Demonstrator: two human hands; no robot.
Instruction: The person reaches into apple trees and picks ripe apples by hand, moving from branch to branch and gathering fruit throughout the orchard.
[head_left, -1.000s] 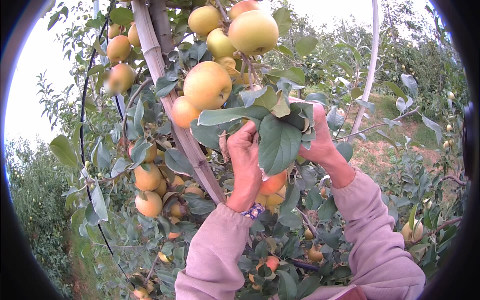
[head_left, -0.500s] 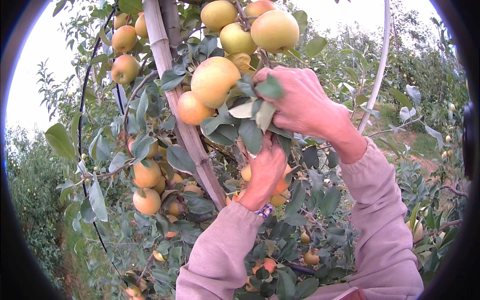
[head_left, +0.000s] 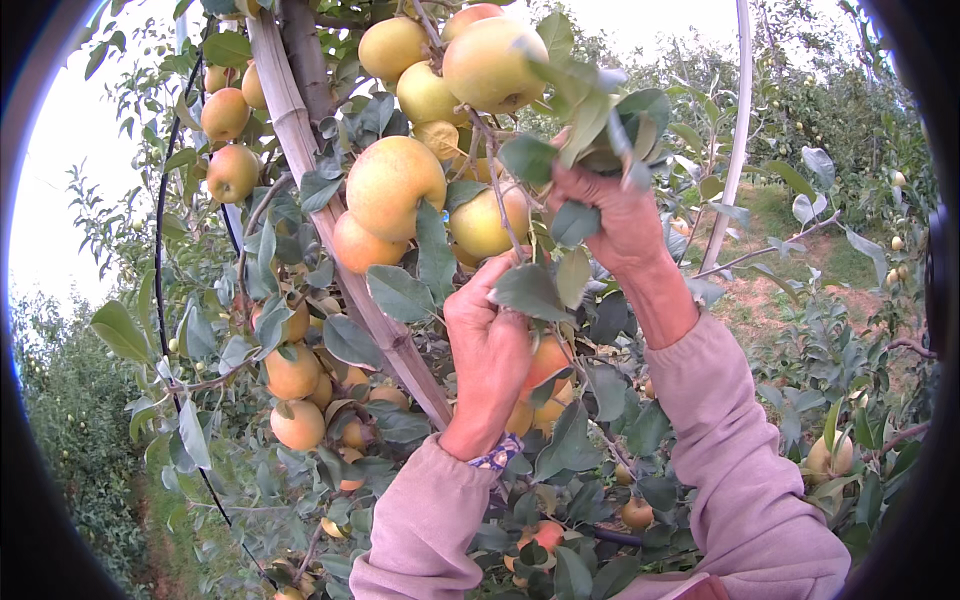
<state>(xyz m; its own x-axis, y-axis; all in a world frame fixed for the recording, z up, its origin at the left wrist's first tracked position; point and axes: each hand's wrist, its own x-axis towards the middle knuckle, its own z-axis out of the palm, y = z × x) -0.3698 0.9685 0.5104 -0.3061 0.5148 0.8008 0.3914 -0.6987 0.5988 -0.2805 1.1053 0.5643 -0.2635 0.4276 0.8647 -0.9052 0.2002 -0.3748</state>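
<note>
My left hand [head_left: 487, 335] is closed around a thin apple branch [head_left: 496, 185] below the hanging fruit, its knuckles toward me. Up and to the right, my right hand [head_left: 620, 220] is closed on a bunch of green leaves [head_left: 640, 125], partly blurred by motion. Just left of that hand hangs a yellow apple [head_left: 490, 220] behind the branch. A large yellow-orange apple [head_left: 396, 187] and an orange apple [head_left: 365, 243] hang farther left. Above them is a cluster with a big yellow-red apple [head_left: 495, 65]. A few leaves hide the left fingertips.
A wooden pole [head_left: 345, 240] leans through the tree left of my hands. Several apples [head_left: 292, 372] hang low behind it. A black hose [head_left: 163, 250] runs down the left side, and a pale thin pole [head_left: 735, 140] stands at the right.
My right hand has moved right and slightly down with leaves in it, uncovering the yellow apple and the branch. My left hand has shifted left, and the view has moved slightly.
</note>
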